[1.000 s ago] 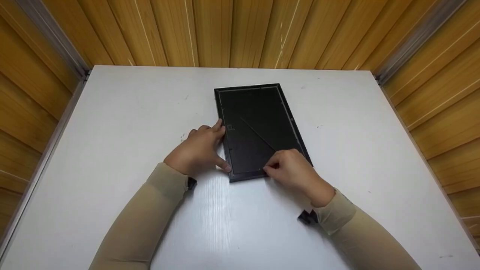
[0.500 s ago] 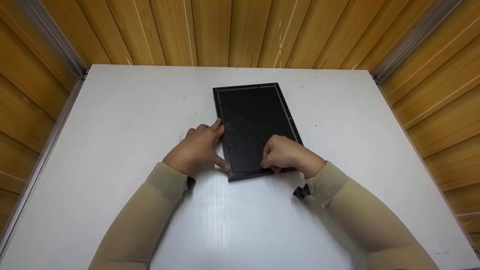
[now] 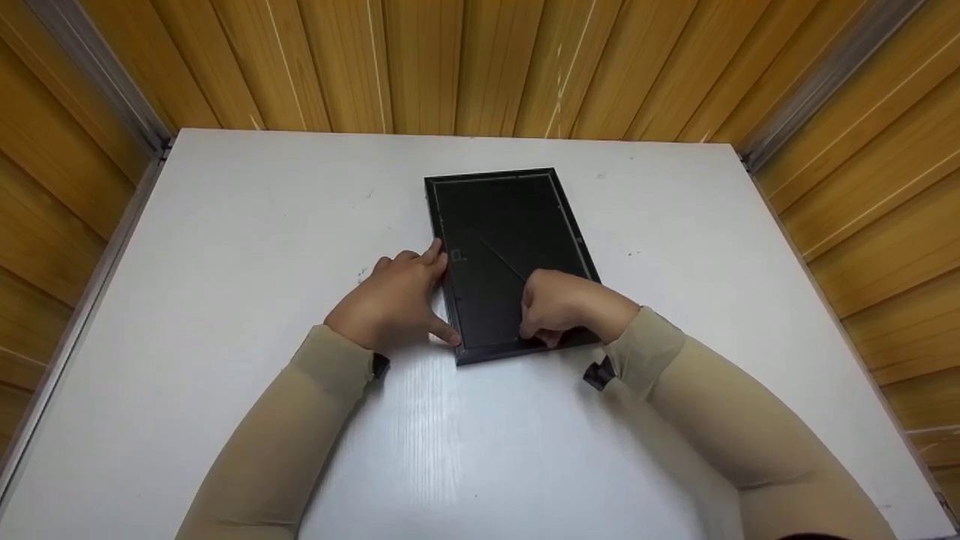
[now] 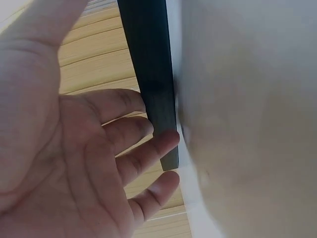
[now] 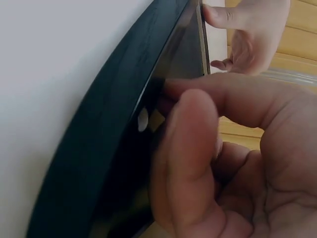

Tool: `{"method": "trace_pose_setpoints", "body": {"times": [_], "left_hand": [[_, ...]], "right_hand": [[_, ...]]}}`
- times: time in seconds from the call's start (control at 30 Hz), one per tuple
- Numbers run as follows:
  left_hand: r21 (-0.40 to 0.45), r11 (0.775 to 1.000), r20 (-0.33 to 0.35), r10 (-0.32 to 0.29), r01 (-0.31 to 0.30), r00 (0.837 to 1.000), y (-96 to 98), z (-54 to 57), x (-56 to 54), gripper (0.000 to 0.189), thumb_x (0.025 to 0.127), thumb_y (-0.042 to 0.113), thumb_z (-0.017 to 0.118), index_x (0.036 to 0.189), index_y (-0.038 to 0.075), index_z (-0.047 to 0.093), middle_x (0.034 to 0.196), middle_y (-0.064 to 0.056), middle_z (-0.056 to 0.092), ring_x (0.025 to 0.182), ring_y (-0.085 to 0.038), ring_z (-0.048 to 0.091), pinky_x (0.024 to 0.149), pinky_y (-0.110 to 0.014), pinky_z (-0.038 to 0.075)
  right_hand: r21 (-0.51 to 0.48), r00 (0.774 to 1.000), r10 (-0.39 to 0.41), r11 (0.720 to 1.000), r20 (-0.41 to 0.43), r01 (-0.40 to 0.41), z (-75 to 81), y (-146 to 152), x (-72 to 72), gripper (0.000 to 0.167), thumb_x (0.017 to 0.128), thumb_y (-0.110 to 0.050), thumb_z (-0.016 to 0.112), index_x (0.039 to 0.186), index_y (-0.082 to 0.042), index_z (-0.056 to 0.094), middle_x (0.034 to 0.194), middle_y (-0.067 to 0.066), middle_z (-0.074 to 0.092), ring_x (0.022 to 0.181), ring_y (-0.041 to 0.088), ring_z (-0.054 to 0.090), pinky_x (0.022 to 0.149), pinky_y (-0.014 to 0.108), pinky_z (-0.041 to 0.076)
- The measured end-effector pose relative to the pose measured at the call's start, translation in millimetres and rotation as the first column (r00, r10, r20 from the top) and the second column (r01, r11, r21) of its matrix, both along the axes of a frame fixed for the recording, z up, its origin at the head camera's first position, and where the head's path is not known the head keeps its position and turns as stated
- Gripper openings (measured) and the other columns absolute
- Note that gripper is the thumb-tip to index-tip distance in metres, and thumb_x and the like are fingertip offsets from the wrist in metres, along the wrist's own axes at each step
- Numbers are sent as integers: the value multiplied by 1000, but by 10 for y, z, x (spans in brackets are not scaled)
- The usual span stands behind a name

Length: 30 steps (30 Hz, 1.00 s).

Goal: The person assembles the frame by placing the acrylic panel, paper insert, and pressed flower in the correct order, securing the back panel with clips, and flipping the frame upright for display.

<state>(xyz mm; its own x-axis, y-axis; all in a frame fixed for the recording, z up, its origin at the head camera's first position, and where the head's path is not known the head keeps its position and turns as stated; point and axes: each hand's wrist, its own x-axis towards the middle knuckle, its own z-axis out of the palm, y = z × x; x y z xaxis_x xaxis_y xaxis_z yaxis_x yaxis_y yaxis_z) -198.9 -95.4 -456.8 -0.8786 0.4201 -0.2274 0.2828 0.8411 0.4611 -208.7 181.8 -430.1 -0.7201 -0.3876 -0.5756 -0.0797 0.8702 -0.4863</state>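
A black picture frame (image 3: 495, 217) lies on the white table with its backing board upward. A thin slanting strip (image 3: 501, 256) runs across the board towards my right hand. Along the frame's left side rests my left hand (image 3: 394, 296), fingers spread against the edge, thumb at the near left corner. My right hand (image 3: 566, 304) is at the near edge, fingers curled and fingertips down at the board's border. In the right wrist view a small shiny metal tab (image 5: 142, 120) shows at the inner edge beside these fingertips. Whether they pinch anything is hidden.
The white table (image 3: 262, 195) extends around the frame on all sides. Wood-patterned panels (image 3: 420, 67) stand behind it and to both sides, with metal posts (image 3: 105, 67) at the corners. A dark wrist mount (image 3: 598, 373) sits below my right sleeve.
My right hand has shifted forward and slightly left, turning so its knuckles now cover more of the board near the strip. The left hand stays against the frame.
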Motion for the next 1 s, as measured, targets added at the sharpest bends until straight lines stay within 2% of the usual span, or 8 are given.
{"method": "trace_pose_setpoints", "body": {"times": [0.17, 0.3, 0.4, 0.5, 0.63, 0.77, 0.9, 1.0], "left_hand": [[-18, 1000, -20, -22, 22, 1000, 51, -78, 64, 143, 69, 71, 102, 177, 8, 32, 191, -11, 16, 170, -39, 37, 142, -62, 28], [-49, 998, -41, -38, 36, 998, 123, -97, 140, 149, 68, 77, 100, 176, 3, 31, 190, -18, 15, 170, -41, 37, 143, -63, 27], [-69, 997, -46, -48, 45, 998, 153, -67, 187, 151, 66, 73, 103, 177, 2, 28, 190, -19, 13, 172, -40, 35, 143, -63, 27], [-79, 996, -53, -55, 51, 997, 155, -28, 217, 152, 64, 70, 105, 177, 2, 30, 190, -18, 16, 172, -39, 34, 143, -62, 29], [-120, 990, -94, -91, 79, 991, 164, 12, 273, 154, 59, 73, 106, 174, -2, 36, 187, -22, 27, 169, -40, 37, 141, -58, 35], [-167, 979, -126, -139, 117, 982, 207, 44, 368, 155, 56, 77, 105, 170, -6, 41, 182, -25, 37, 166, -43, 39, 139, -57, 37], [-208, 967, -125, -175, 147, 977, 287, 89, 477, 155, 55, 75, 107, 169, -7, 43, 179, -25, 41, 165, -41, 41, 139, -57, 37], [-274, 947, -117, -206, 168, 971, 367, 130, 541, 154, 54, 78, 106, 167, -7, 45, 176, -23, 44, 162, -40, 44, 137, -55, 40]], "right_hand": [[-97, 1000, -8, 995, 7, 8, -96, 181, 89, 15, 99, -10, 83, 84, -5, 84, 75, 4, 77, 65, 14, 74, 69, 32, 69], [-225, 998, -62, 973, -17, 57, -103, 387, 73, 13, 102, -13, 82, 95, -2, 86, 91, 9, 82, 71, 13, 71, 69, 28, 67], [-299, 990, -132, 948, -48, 112, -48, 543, -20, 17, 103, -16, 81, 104, 0, 87, 96, 9, 82, 75, 13, 68, 67, 25, 63], [-351, 973, -215, 920, -81, 174, -8, 694, -147, 21, 102, -21, 82, 108, -1, 86, 92, 3, 79, 78, 14, 65, 68, 25, 59], [-412, 935, -327, 877, -139, 245, -59, 874, -322, 24, 102, -25, 85, 112, -3, 84, 89, -8, 74, 83, 14, 64, 71, 26, 57], [-467, 896, -413, 832, -163, 299, -168, 1034, -477, 26, 104, -21, 83, 119, 0, 82, 95, -13, 75, 85, 13, 66, 73, 26, 56], [-477, 878, -446, 818, -174, 321, -228, 1150, -593, 34, 104, -22, 83, 131, -1, 79, 106, -13, 75, 92, 8, 68, 81, 27, 56], [-476, 875, -450, 818, -181, 322, -241, 1190, -671, 43, 103, -25, 86, 140, -4, 77, 116, -5, 74, 100, 8, 66, 88, 25, 55]]}}
